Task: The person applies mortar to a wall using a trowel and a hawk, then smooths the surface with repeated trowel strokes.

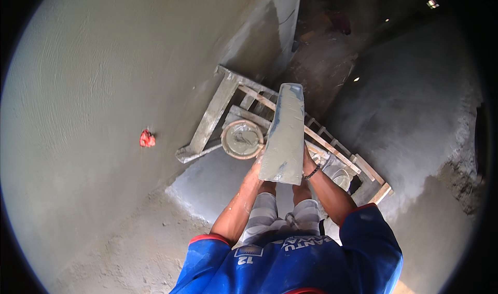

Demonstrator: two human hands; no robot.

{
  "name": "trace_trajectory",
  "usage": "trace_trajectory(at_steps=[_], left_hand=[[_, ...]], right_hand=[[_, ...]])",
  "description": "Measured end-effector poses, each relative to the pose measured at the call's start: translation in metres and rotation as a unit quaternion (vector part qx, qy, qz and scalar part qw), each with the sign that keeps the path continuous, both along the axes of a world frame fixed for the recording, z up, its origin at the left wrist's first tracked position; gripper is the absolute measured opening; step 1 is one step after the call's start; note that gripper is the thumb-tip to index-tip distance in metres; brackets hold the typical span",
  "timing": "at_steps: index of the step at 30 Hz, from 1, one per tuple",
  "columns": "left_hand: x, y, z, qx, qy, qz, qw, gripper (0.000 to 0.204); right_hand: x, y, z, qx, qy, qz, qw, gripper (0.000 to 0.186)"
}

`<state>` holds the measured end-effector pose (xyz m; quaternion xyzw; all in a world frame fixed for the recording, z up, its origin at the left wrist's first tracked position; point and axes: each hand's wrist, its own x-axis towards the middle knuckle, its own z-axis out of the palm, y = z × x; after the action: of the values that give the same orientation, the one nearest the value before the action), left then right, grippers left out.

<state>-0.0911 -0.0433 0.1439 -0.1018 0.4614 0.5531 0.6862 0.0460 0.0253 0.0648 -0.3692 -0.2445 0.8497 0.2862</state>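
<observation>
In front of my body I hold up a long, narrow plastering board (282, 133), its upper face coated in smooth grey wet plaster and a bluish edge showing. My left hand (258, 164) grips its left side near the close end. On the opposite side my right hand (309, 162), below a dark beaded bracelet, grips it too. The board hides most of the fingers of both hands. Just left of the board stands a round bucket (242, 139) with wet grey plaster inside.
Beneath the board is a plaster-stained wooden trestle (215, 110) with several rails. A whitish bucket (341, 179) sits by its right part. A large plastered wall (93, 86) rises on the left, with a small red piece (147, 138) on it. Another grey surface (404, 107) lies right.
</observation>
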Motion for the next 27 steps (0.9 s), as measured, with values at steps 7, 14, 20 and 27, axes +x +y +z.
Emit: trace_trajectory(at_steps=[7, 14, 20, 27], left_hand=[[0.006, -0.079, -0.035, -0.087, -0.031, 0.112, 0.989, 0.038], [0.011, -0.222, -0.094, -0.196, 0.006, 0.276, 0.941, 0.038], [0.03, -0.297, -0.141, -0.266, -0.001, 0.346, 0.9, 0.037], [0.055, -0.309, -0.173, -0.299, 0.075, 0.363, 0.879, 0.037]], right_hand=[[-0.008, 0.001, -0.008, 0.049, -0.107, 0.325, 0.938, 0.035], [-0.037, -0.042, -0.166, 0.34, -0.425, 0.48, 0.688, 0.04], [-0.1, -0.072, -0.262, 0.331, -0.494, 0.575, 0.562, 0.054], [-0.106, -0.112, -0.308, 0.346, -0.486, 0.586, 0.549, 0.061]])
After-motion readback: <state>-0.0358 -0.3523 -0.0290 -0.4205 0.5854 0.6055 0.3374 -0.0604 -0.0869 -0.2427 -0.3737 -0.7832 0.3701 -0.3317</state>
